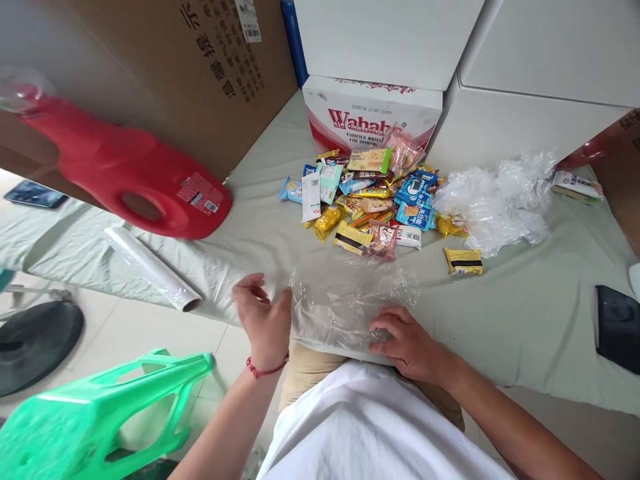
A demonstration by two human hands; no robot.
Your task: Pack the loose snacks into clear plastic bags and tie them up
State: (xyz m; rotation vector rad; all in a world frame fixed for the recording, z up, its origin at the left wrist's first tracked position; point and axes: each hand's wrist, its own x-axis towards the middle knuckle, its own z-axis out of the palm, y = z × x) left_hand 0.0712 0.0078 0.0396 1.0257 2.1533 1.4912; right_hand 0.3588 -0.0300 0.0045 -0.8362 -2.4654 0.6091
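A clear plastic bag (350, 300) lies flat at the near edge of the cloth-covered table (525, 313). My left hand (264, 319) pinches the bag's left edge, a red string around its wrist. My right hand (407, 341) presses down on the bag's near right corner with the fingers curled. Beyond the bag lies a pile of small wrapped snacks (367, 200). One yellow snack packet (464, 261) lies apart to the right.
A red jug (125, 173) lies on its side at left, next to a roll of plastic (150, 267). Crumpled clear bags (495, 200) sit at right, a black device (617, 327) at far right. A Wahaha water box (370, 113) and cartons stand behind. A green stool (100, 413) is below left.
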